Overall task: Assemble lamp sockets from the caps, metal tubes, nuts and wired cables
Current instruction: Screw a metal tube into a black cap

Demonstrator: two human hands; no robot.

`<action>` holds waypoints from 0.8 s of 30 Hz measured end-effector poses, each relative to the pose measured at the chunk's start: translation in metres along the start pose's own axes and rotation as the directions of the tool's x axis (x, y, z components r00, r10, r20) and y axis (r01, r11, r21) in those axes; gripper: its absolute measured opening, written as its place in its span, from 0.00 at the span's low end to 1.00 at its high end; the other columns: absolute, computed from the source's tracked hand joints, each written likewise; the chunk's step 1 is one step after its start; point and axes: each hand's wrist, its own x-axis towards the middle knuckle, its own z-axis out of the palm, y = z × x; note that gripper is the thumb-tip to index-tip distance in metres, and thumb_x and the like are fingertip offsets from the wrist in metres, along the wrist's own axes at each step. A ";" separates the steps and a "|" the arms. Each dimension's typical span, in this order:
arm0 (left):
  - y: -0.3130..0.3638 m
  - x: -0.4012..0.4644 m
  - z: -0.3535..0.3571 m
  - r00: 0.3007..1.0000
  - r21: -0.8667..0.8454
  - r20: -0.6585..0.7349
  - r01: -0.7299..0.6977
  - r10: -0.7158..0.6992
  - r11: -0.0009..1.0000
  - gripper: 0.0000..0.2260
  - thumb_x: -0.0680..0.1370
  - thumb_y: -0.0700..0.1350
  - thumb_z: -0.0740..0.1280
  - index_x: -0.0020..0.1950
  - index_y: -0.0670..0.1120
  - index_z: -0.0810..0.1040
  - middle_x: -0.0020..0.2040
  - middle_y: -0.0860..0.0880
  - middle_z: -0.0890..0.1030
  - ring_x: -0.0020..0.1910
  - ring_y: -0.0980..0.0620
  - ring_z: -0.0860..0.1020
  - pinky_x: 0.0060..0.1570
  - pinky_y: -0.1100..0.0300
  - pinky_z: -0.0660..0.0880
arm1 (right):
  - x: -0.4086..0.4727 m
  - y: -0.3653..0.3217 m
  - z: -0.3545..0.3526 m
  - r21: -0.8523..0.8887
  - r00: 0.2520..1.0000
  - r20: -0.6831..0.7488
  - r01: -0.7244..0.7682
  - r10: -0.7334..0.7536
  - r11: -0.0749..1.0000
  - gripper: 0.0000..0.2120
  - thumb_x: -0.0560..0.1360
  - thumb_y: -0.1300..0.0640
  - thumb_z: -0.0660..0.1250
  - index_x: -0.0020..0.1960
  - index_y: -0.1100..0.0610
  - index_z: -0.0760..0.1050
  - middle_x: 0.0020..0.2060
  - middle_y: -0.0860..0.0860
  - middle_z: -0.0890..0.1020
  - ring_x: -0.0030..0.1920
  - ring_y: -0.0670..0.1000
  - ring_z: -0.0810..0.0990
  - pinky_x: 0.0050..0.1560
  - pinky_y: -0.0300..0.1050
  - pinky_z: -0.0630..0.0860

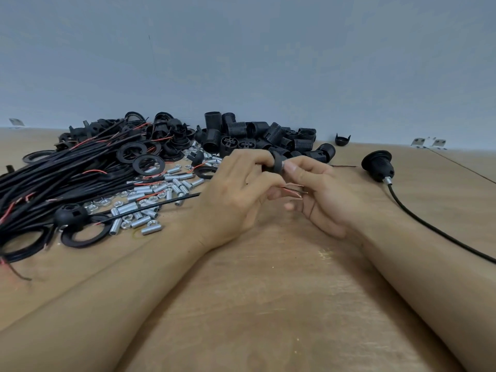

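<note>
I see a pale tan counter [268, 291] with faint wood grain and a few whitish scuffs, under a flat grey-blue wall [241, 49]. The bundled cables [53, 173] are black, with red and bare-copper wire ends showing. The threaded socket shells [257, 135] and flat rings [149, 164] are matte black. The tubes and nuts [150, 200] are shiny silver. The finished socket [377, 165] is black with a black cord.

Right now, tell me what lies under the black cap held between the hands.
Under the black cap, bare red wire ends stick out between the fingers of the left hand and right hand. Fingers cover where the wires enter the cap.
</note>
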 end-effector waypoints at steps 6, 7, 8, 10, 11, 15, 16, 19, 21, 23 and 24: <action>-0.004 0.000 -0.001 0.998 -0.053 0.023 0.056 -0.055 0.997 0.12 0.82 0.38 0.62 0.52 0.38 0.85 0.60 0.33 0.77 0.56 0.37 0.78 0.57 0.47 0.75 | -0.001 0.003 0.004 -0.037 0.990 0.100 -0.097 0.100 0.995 0.08 0.76 0.52 0.66 0.44 0.57 0.78 0.43 0.58 0.83 0.40 0.56 0.83 0.30 0.43 0.78; -0.005 -0.002 0.000 0.996 -0.103 0.067 0.068 -0.061 0.992 0.11 0.81 0.38 0.62 0.52 0.38 0.84 0.59 0.34 0.77 0.53 0.40 0.78 0.54 0.51 0.76 | 0.000 0.003 0.004 -0.036 0.989 0.096 -0.108 0.111 0.994 0.08 0.76 0.53 0.66 0.45 0.57 0.77 0.43 0.59 0.83 0.39 0.57 0.83 0.30 0.43 0.78; -0.007 -0.003 0.001 0.993 -0.129 0.099 0.078 -0.065 0.989 0.10 0.81 0.37 0.62 0.52 0.38 0.84 0.58 0.35 0.77 0.51 0.42 0.78 0.51 0.55 0.75 | 0.000 0.003 0.003 -0.041 0.988 0.096 -0.118 0.121 0.992 0.08 0.76 0.53 0.66 0.46 0.58 0.77 0.44 0.60 0.82 0.38 0.56 0.83 0.31 0.43 0.78; -0.013 -0.005 0.004 0.988 -0.136 0.120 0.110 -0.094 0.985 0.08 0.79 0.34 0.66 0.52 0.39 0.84 0.55 0.38 0.77 0.48 0.46 0.76 0.48 0.57 0.74 | 0.001 0.001 0.000 -0.076 0.983 0.107 -0.139 0.147 0.987 0.10 0.75 0.53 0.67 0.51 0.60 0.78 0.44 0.61 0.83 0.38 0.55 0.83 0.33 0.42 0.79; -0.016 -0.006 0.006 0.986 -0.143 0.116 0.133 -0.117 0.981 0.06 0.79 0.35 0.68 0.52 0.40 0.84 0.54 0.38 0.77 0.46 0.48 0.75 0.47 0.56 0.75 | 0.001 0.000 -0.002 -0.109 0.983 0.104 -0.142 0.154 0.984 0.11 0.74 0.55 0.69 0.52 0.61 0.79 0.43 0.60 0.83 0.37 0.54 0.82 0.33 0.42 0.79; -0.023 -0.008 0.008 0.983 -0.176 0.099 0.170 -0.154 0.970 0.07 0.78 0.40 0.71 0.54 0.42 0.85 0.53 0.41 0.77 0.42 0.49 0.75 0.45 0.52 0.75 | 0.002 0.003 -0.008 -0.256 0.996 -0.035 -0.092 0.086 0.962 0.05 0.74 0.62 0.69 0.47 0.62 0.81 0.35 0.58 0.83 0.33 0.51 0.82 0.33 0.39 0.79; -0.024 -0.008 0.008 0.984 -0.174 0.080 0.173 -0.161 0.970 0.07 0.78 0.41 0.71 0.54 0.42 0.85 0.53 0.42 0.77 0.43 0.49 0.75 0.46 0.52 0.75 | 0.002 0.002 -0.009 -0.280 0.996 -0.083 -0.056 0.034 0.958 0.04 0.76 0.63 0.68 0.46 0.61 0.81 0.35 0.57 0.84 0.33 0.50 0.83 0.33 0.38 0.79; -0.027 -0.006 0.006 0.958 -0.140 0.002 0.283 -0.285 0.949 0.06 0.80 0.39 0.67 0.54 0.42 0.83 0.52 0.43 0.76 0.45 0.49 0.75 0.46 0.49 0.75 | 0.005 -0.015 -0.018 -0.191 0.964 -0.228 0.094 -0.138 0.977 0.09 0.80 0.62 0.62 0.46 0.62 0.79 0.34 0.55 0.84 0.33 0.49 0.83 0.33 0.36 0.78; -0.031 -0.007 0.004 0.923 -0.143 0.025 0.382 -0.383 0.913 0.08 0.80 0.35 0.65 0.55 0.43 0.81 0.53 0.45 0.74 0.44 0.53 0.73 0.44 0.55 0.72 | 0.002 -0.030 -0.028 -0.037 0.933 -0.323 0.158 -0.162 0.987 0.14 0.82 0.57 0.59 0.44 0.62 0.79 0.31 0.53 0.83 0.30 0.47 0.81 0.31 0.36 0.77; -0.031 -0.010 0.002 0.920 -0.155 0.103 0.390 -0.378 0.908 0.11 0.79 0.32 0.64 0.53 0.44 0.82 0.53 0.46 0.73 0.43 0.56 0.70 0.44 0.62 0.68 | -0.003 -0.039 -0.036 0.143 0.892 -0.436 0.202 -0.122 0.969 0.19 0.82 0.54 0.60 0.38 0.60 0.81 0.27 0.51 0.80 0.26 0.47 0.77 0.27 0.35 0.72; -0.030 -0.011 0.003 0.922 -0.153 0.140 0.381 -0.362 0.912 0.10 0.79 0.33 0.64 0.52 0.45 0.83 0.52 0.47 0.72 0.43 0.55 0.71 0.44 0.61 0.67 | -0.004 -0.042 -0.040 0.208 0.863 -0.496 0.226 -0.096 0.952 0.19 0.81 0.54 0.60 0.36 0.59 0.80 0.25 0.50 0.78 0.24 0.47 0.74 0.25 0.35 0.68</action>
